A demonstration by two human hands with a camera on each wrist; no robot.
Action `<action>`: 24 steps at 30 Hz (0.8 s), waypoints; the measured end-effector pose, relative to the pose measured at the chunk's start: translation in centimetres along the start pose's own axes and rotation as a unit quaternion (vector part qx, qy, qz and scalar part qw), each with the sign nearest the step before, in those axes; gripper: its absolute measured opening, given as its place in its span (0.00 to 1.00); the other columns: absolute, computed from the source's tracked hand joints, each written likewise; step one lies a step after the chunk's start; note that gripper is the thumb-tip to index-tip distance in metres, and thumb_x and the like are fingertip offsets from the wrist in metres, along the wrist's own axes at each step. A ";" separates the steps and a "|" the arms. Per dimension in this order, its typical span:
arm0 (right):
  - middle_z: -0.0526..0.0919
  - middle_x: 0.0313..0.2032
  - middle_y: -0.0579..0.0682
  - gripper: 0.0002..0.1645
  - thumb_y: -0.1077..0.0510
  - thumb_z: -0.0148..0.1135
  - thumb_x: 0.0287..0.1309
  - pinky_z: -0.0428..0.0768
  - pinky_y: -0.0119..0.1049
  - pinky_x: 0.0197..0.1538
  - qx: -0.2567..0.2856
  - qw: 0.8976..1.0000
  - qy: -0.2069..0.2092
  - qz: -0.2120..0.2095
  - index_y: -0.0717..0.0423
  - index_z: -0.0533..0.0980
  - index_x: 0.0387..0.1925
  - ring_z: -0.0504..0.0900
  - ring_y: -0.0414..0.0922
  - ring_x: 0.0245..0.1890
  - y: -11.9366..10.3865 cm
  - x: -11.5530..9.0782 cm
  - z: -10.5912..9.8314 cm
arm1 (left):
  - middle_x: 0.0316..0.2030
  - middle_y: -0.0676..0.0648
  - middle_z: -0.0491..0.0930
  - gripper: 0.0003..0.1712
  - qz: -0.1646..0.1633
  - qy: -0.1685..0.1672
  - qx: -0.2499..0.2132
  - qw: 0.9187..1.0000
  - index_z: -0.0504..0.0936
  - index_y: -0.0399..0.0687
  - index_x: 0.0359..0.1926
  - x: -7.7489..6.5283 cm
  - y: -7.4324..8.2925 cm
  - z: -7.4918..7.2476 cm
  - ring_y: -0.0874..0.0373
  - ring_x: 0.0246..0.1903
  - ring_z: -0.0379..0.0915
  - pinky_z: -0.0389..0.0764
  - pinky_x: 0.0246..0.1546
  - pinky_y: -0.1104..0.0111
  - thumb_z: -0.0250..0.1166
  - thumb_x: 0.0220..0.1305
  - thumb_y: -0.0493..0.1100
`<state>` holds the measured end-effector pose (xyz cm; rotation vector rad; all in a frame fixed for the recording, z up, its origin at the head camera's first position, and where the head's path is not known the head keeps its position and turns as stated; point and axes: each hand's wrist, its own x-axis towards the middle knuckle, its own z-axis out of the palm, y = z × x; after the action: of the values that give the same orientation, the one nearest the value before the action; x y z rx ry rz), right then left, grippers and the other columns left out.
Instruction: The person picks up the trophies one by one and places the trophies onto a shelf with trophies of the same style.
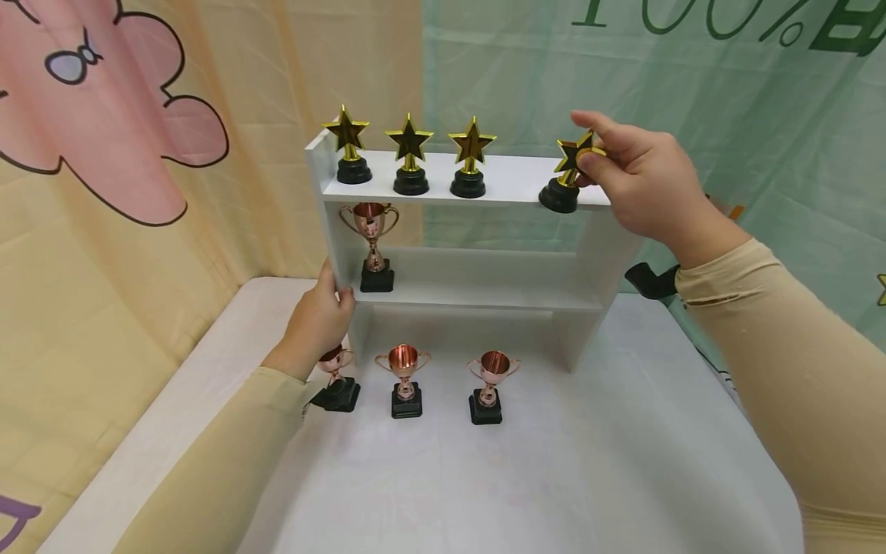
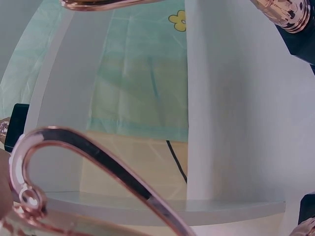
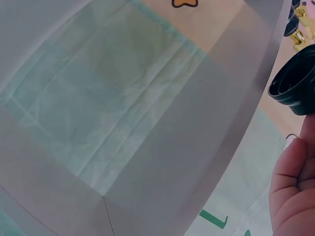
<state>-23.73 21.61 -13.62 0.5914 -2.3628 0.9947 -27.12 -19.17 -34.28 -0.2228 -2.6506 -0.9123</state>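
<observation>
At the right end of the white shelf's (image 1: pixel 457 302) top board, my right hand (image 1: pixel 640 181) pinches a gold star trophy (image 1: pixel 569 158) by its star. The trophy tilts, its black base at the board's front edge. In the right wrist view, the base's hollow underside (image 3: pixel 295 81) shows above part of the right hand (image 3: pixel 295 189). My left hand (image 1: pixel 314 323) grips the shelf's left side panel near the middle board. Below that hand stands a copper cup trophy (image 1: pixel 337 385), partly hidden by the hand and sleeve. Its curved handle (image 2: pixel 98 157) seems to loom large in the left wrist view.
Gold star trophies (image 1: pixel 410 150) stand spaced along the top board's left and middle. One copper cup (image 1: pixel 374 246) is on the middle board at left. Two more cups, one (image 1: pixel 405 377) central and one (image 1: pixel 490 385) further right, stand on the white table (image 1: pixel 443 492) before the shelf.
</observation>
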 end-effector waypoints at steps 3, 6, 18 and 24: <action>0.88 0.38 0.26 0.28 0.61 0.61 0.74 0.77 0.17 0.41 0.004 1.000 0.000 -0.001 0.44 0.77 0.72 0.85 0.21 0.34 0.1 0.4 0.2 | 0.62 0.25 0.79 0.37 -0.002 -0.001 -0.001 1.000 0.48 0.48 0.83 0.0 0.1 -0.1 0.27 0.51 0.83 0.80 0.49 0.36 0.48 0.80 0.46; 0.88 0.38 0.28 0.28 0.61 0.61 0.74 0.75 0.18 0.38 0.003 1.000 -0.003 -0.002 0.44 0.77 0.72 0.85 0.21 0.34 0.1 0.8 0.4 | 0.63 0.25 0.78 0.37 -0.004 -0.002 -0.002 1.000 0.48 0.48 0.83 -0.1 0.2 -0.1 0.27 0.52 0.83 0.80 0.50 0.36 0.48 0.80 0.46; 0.87 0.35 0.25 0.28 0.61 0.61 0.74 0.76 0.18 0.41 0.033 0.999 -0.021 0.017 0.44 0.76 0.72 0.85 0.23 0.33 0.1 2.4 1.6 | 0.66 0.25 0.76 0.38 -0.006 -0.007 -0.009 1.000 0.46 0.48 0.84 -0.1 0.3 -0.1 0.27 0.56 0.82 0.80 0.53 0.36 0.48 0.81 0.45; 0.89 0.38 0.31 0.28 0.60 0.61 0.75 0.75 0.19 0.39 0.025 0.999 -0.022 0.016 0.43 0.75 0.73 0.85 0.24 0.33 0.2 2.7 2.0 | 0.67 0.25 0.75 0.38 -0.005 -0.008 -0.012 1.000 0.46 0.48 0.84 -0.1 0.3 -0.1 0.27 0.57 0.81 0.80 0.54 0.35 0.48 0.81 0.45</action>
<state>-26.49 19.72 -13.35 0.6017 -2.3982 1.0670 -26.92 -19.02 -34.05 -0.2252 -2.6581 -0.9508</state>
